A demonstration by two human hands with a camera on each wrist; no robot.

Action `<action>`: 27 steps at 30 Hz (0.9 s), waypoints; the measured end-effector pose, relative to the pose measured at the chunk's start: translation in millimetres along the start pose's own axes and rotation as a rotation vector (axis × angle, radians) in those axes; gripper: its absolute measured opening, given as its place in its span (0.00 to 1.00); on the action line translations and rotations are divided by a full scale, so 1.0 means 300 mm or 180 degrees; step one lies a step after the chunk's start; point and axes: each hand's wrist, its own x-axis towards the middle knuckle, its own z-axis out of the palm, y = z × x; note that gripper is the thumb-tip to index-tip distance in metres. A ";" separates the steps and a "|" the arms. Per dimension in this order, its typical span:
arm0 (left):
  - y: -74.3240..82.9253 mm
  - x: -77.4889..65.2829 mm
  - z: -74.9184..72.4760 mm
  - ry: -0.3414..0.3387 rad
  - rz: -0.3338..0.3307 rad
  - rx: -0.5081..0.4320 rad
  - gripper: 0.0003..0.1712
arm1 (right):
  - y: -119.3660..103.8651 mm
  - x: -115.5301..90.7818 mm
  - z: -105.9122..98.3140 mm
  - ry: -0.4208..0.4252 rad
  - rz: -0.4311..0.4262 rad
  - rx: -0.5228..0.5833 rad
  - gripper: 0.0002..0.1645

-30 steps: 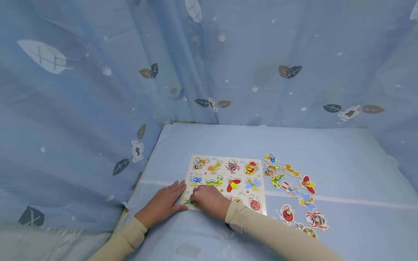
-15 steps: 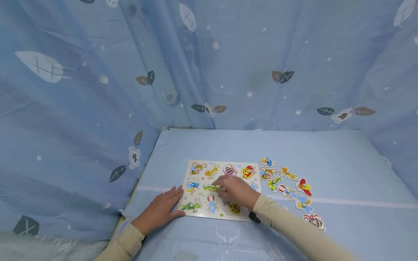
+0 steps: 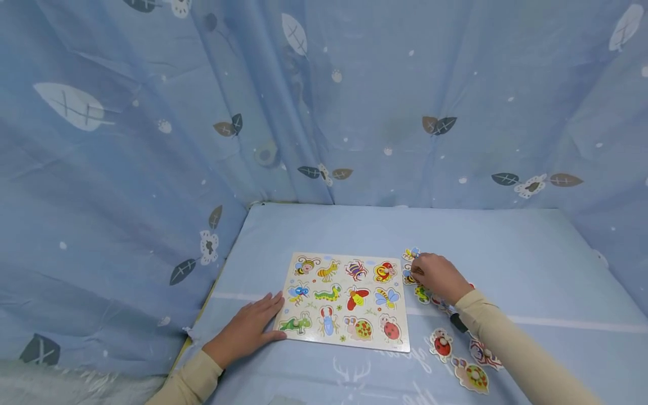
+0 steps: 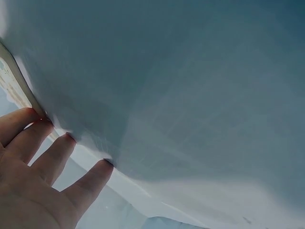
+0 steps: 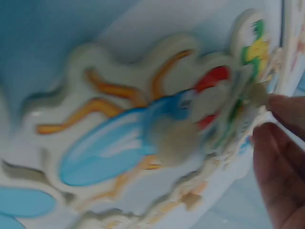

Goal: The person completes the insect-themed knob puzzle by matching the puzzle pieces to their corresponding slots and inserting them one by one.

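An insect puzzle board (image 3: 344, 343) lies on the table, with a green mantis piece (image 3: 290, 325) in its lower left corner. My left hand (image 3: 248, 329) rests at the board's left edge, fingers extended; in the left wrist view its fingertips (image 4: 106, 164) touch a pale edge. Over the loose pieces to the right is my right hand (image 3: 441, 277), fingers bent, at a bee piece (image 3: 408, 277). The right wrist view puts thumb and fingers right by a wooden knob (image 5: 259, 95), with a stag beetle piece (image 5: 107, 148) nearer. I cannot tell whether they pinch it.
More knobbed pieces lie right of the board: a blue-headed insect (image 3: 409, 254), a caterpillar (image 3: 421, 295), a ladybug (image 3: 441, 345), a snail (image 3: 472, 376) and a spider (image 3: 481, 352). A patterned blue curtain (image 3: 374, 101) stands behind and left of the table (image 3: 481, 230).
My right hand has left the board's lower left corner, crossed rightward over the board and reached the loose pieces. The mantis piece is uncovered. My left hand keeps its place.
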 end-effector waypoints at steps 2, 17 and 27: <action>0.004 -0.003 -0.002 -0.0006 -0.0012 -0.0021 0.50 | 0.015 0.001 0.005 -0.0070 0.0036 0.0071 0.04; 0.000 -0.003 -0.005 0.0033 0.0009 0.0028 0.50 | 0.025 0.008 0.005 0.0094 -0.0137 0.0153 0.03; 0.003 -0.008 -0.005 0.0021 0.0063 -0.0096 0.50 | -0.086 0.061 -0.023 0.0326 -0.0423 0.0322 0.03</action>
